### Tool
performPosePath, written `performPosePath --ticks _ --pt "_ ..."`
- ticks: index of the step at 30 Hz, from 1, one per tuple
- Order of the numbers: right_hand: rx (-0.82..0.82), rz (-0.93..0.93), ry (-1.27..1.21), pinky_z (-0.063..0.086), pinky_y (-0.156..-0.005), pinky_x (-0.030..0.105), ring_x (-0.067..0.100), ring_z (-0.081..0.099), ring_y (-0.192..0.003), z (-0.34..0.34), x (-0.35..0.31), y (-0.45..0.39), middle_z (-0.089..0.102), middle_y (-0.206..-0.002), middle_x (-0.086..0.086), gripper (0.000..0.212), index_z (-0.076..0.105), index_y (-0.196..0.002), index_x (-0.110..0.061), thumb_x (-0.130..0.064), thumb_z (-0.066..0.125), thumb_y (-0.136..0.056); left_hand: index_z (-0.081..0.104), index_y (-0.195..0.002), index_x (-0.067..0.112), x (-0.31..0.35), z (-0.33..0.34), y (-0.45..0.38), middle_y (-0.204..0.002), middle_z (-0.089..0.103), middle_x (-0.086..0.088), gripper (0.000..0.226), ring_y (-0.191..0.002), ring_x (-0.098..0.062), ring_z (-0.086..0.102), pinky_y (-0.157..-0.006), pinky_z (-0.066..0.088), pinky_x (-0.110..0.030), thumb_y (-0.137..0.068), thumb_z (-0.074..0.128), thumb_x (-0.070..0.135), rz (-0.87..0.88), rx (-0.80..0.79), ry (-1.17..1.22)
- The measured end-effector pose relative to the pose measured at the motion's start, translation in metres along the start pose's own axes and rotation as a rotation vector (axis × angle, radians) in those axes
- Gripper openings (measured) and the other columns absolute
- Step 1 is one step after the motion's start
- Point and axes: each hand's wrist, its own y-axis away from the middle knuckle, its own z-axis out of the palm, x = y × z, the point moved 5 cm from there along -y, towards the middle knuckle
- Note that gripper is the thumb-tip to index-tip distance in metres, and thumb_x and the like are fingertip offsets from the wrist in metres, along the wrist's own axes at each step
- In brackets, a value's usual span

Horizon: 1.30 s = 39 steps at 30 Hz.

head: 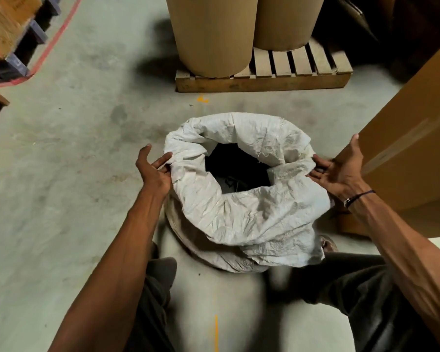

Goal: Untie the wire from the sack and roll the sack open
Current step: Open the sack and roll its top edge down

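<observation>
A white woven sack point(241, 214) stands on the concrete floor between my legs. Its mouth gapes open, the top rolled outward into a thick cuff around a dark interior. My left hand point(155, 171) pinches the rolled cuff at its left side, fingertips tucked under the fold. At the cuff's right side my right hand point(338, 168) is palm-up, its fingers hooked under the rolled edge and thumb pointing up. No wire is visible on the sack or in either hand.
A wooden pallet point(264, 81) with two tall cardboard drums point(211, 34) stands just beyond the sack. A large cardboard box point(412, 148) sits close on the right, near my right hand. Stacked pallets point(8, 41) behind a red floor line lie far left.
</observation>
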Motion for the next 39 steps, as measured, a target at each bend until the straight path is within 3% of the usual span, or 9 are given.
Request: performPosePath --ticks 5,9,12,16,18,21,25,33,39 --pt "0.092 -0.098 0.022 0.049 -0.109 0.054 0.041 0.062 -0.125 -0.019 -0.004 -0.007 0.080 -0.110 0.014 0.113 0.050 -0.147 -0.005 -0.095 0.043 -0.079 0.074 -0.102 -0.002 0.005 -0.010 -0.001 -0.111 0.074 -0.022 0.058 -0.103 -0.036 0.072 -0.100 0.052 -0.043 -0.073 0.068 0.049 -0.017 -0.067 -0.059" --pt "0.051 -0.076 0.198 0.053 -0.096 0.037 0.027 0.059 -0.101 -0.005 0.004 0.007 0.066 -0.110 0.011 0.104 0.073 -0.113 -0.001 -0.092 0.030 -0.086 0.077 -0.093 0.008 -0.003 0.000 0.025 -0.076 0.069 -0.002 0.051 -0.066 -0.017 0.051 -0.066 0.039 -0.029 -0.077 0.060 0.053 -0.011 -0.168 -0.405" --pt "0.075 -0.105 0.391 0.049 -0.075 0.033 0.022 0.057 -0.082 0.010 0.010 0.030 0.060 -0.103 0.012 0.092 0.074 -0.115 0.002 -0.080 0.036 -0.096 0.073 -0.105 0.012 -0.015 -0.004 0.048 -0.084 0.072 0.003 0.045 -0.066 -0.014 0.050 -0.061 0.034 -0.028 -0.083 0.059 0.049 0.020 -0.152 -0.540" --pt "0.251 -0.577 0.913 0.048 -0.077 0.037 0.015 0.061 -0.075 0.031 0.020 0.083 0.069 -0.090 0.004 0.048 0.070 -0.105 -0.007 -0.052 0.051 -0.106 0.076 -0.098 0.018 -0.030 -0.023 0.080 -0.106 0.071 -0.002 0.049 -0.093 -0.025 0.068 -0.084 0.053 -0.035 -0.072 0.060 0.057 0.239 0.018 -0.855" --pt "0.116 -0.637 0.989 0.054 -0.084 0.040 0.021 0.068 -0.086 0.041 0.044 0.097 0.073 -0.097 0.011 0.043 0.070 -0.104 -0.008 -0.049 0.054 -0.106 0.075 -0.089 0.022 -0.038 -0.026 0.096 -0.112 0.070 -0.008 0.043 -0.099 -0.025 0.069 -0.087 0.052 -0.033 -0.069 0.061 0.056 0.409 0.068 -0.940" --pt "-0.204 -0.240 0.790 0.060 -0.088 0.037 0.027 0.071 -0.103 0.051 0.096 0.096 0.071 -0.126 0.022 0.053 0.071 -0.111 -0.012 -0.058 0.045 -0.106 0.070 -0.095 0.019 -0.086 -0.016 0.112 -0.109 0.075 -0.013 0.034 -0.092 -0.028 0.073 -0.078 0.052 -0.035 -0.092 0.057 0.050 0.094 -0.215 -0.769" --pt "-0.339 -0.087 0.842 0.052 -0.111 0.044 0.025 0.067 -0.122 0.057 0.133 0.078 0.068 -0.136 0.007 0.090 0.068 -0.119 -0.026 -0.099 0.049 -0.070 0.061 -0.133 0.012 -0.150 -0.026 0.118 -0.130 0.068 -0.020 0.076 -0.113 -0.037 0.066 -0.094 0.047 -0.044 -0.092 0.043 0.074 -0.396 -0.325 -0.612" --pt "-0.517 -0.326 1.603 0.039 -0.118 0.045 0.029 0.058 -0.133 0.121 0.102 0.035 0.062 -0.147 0.006 0.065 0.065 -0.141 -0.029 -0.068 0.026 -0.106 0.032 -0.159 0.025 -0.178 -0.022 0.086 -0.156 0.039 -0.029 0.094 -0.134 -0.051 0.049 -0.106 0.042 -0.058 -0.082 0.061 0.071 -0.562 -0.236 0.159" --pt "-0.354 -0.236 1.427 0.013 -0.132 0.044 0.013 0.021 -0.159 0.100 0.041 0.000 0.024 -0.171 -0.014 0.078 0.038 -0.161 -0.035 -0.081 0.025 -0.099 0.034 -0.160 0.030 -0.126 -0.025 0.043 -0.168 0.024 -0.011 0.120 -0.152 -0.047 0.022 -0.104 0.025 -0.083 -0.063 0.044 0.100 -0.397 -0.158 -0.206"
